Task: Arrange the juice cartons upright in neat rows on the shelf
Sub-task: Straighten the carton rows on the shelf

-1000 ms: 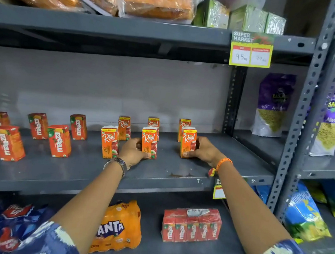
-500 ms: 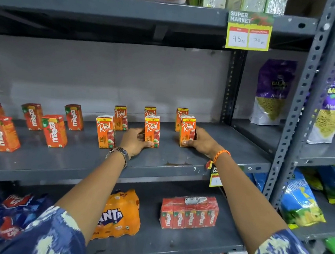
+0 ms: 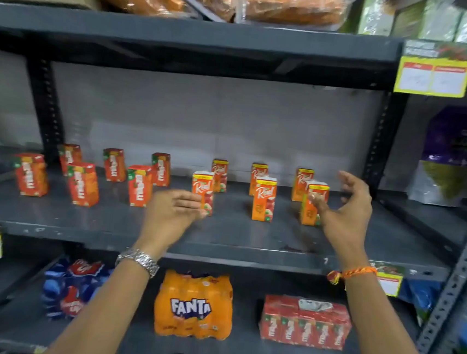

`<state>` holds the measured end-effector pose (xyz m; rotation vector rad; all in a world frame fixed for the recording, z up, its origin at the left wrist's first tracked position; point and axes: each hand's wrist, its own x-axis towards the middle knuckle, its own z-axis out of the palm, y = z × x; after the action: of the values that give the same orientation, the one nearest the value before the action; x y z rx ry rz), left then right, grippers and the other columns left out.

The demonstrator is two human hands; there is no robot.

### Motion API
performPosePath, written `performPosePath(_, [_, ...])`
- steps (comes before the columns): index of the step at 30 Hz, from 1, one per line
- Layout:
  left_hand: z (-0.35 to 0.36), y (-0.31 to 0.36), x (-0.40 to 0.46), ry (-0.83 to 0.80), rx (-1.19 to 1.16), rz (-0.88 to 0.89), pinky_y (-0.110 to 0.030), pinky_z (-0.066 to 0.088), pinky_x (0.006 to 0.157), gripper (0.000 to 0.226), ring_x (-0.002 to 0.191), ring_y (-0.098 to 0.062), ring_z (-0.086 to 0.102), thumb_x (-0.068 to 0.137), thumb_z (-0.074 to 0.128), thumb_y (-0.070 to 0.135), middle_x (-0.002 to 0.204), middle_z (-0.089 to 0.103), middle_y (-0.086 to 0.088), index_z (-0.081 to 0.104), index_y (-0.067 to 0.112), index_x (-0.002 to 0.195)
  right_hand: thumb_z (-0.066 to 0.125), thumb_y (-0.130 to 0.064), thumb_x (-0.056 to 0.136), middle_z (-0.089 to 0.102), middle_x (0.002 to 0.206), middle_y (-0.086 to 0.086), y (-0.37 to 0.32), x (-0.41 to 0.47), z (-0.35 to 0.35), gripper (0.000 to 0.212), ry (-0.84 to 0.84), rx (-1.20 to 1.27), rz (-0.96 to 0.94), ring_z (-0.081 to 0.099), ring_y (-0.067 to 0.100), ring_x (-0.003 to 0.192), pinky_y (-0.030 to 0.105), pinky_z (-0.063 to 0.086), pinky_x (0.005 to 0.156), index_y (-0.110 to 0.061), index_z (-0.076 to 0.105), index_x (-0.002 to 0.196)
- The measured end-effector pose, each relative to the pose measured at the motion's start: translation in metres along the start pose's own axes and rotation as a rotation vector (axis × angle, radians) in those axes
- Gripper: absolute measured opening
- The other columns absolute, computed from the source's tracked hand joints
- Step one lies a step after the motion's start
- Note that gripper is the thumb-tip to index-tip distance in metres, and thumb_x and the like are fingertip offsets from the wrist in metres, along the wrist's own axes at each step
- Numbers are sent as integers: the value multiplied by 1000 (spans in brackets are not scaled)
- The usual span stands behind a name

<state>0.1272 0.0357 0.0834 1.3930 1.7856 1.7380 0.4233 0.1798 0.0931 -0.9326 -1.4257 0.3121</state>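
Observation:
Several small juice cartons stand upright in two rows on the grey middle shelf (image 3: 221,232). Red ones are on the left, such as the front carton (image 3: 83,183). Orange ones are on the right, with a front middle carton (image 3: 264,199), a front left carton (image 3: 203,185) and a front right carton (image 3: 314,196). My left hand (image 3: 170,216) hovers open just in front of the front left orange carton, holding nothing. To the right, my right hand (image 3: 345,213) is open, fingers spread, in front of the front right orange carton and partly hiding it.
The lower shelf holds a blue bottle pack (image 3: 73,287), an orange Fanta pack (image 3: 194,304) and a red wrapped carton pack (image 3: 305,322). Bagged goods lie on the top shelf. A yellow price tag (image 3: 433,72) hangs at upper right. Steel uprights (image 3: 380,145) bound the bay.
Both hands have let go of the orange cartons and pulled back toward me with fingers open. The camera has swung left, so more of the red cartons show.

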Motion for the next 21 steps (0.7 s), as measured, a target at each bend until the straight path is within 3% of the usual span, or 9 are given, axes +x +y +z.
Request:
performPosePath(2, [-37,-13,2,192,8,-6,-29,61,71,27,73,-15,74,63,87,4,72,75,3,73,23,77,84,-31,68,62,108,-14,-30,-30,24,51,-3,93,-76,62,7,100,18,50,86,-35,59,113])
performPosePath(4, [-70,-28,13,307,55,-38,-41,60,77,30,75,-19,72,66,84,2,76,73,0,67,23,79,86,-20,71,63,100,-11,-57,-57,63,47,-264,245,-3,62,-3,86,11,50,72,-34,59,107])
performPosePath(6, [-92,-43,25,287,195,-90,-43,58,83,35,85,-18,69,68,85,12,91,71,-2,63,19,94,85,-13,73,58,103,-12,-75,-75,103,57,-548,249,76,58,1,95,14,49,79,-32,51,115])
performPosePath(8, [-103,-55,39,148,304,-106,-43,56,86,38,92,-21,67,70,85,18,98,69,-3,61,19,100,84,-17,75,56,120,-15,-81,-81,135,69,-680,107,102,52,12,117,27,46,100,-30,43,129])
performPosePath(10, [-110,-64,54,31,394,-123,-46,54,90,46,98,-24,66,72,84,22,105,68,-6,59,14,111,85,-22,75,55,137,-1,-86,-80,158,79,-685,-29,126,50,21,130,38,41,110,-18,41,140])
performPosePath(12, [-113,-65,67,-35,476,-124,-44,52,93,54,103,-26,65,75,83,23,110,67,-7,56,9,120,85,-22,75,57,140,6,-86,-75,172,80,-695,-67,192,52,26,132,41,41,112,-13,40,141])
performPosePath(16, [-113,-67,84,-140,472,-26,-37,55,79,21,87,-24,68,76,79,11,89,69,-2,65,13,91,82,-17,78,58,142,11,-88,-70,188,78,-741,-134,242,54,29,133,45,40,115,-10,39,142])
performPosePath(21, [-116,-89,94,-92,327,-12,-47,52,95,36,102,-29,67,78,79,11,113,71,-10,57,15,106,73,-14,87,58,142,11,-82,-70,194,61,-703,-205,202,52,29,135,43,38,114,-10,46,141])
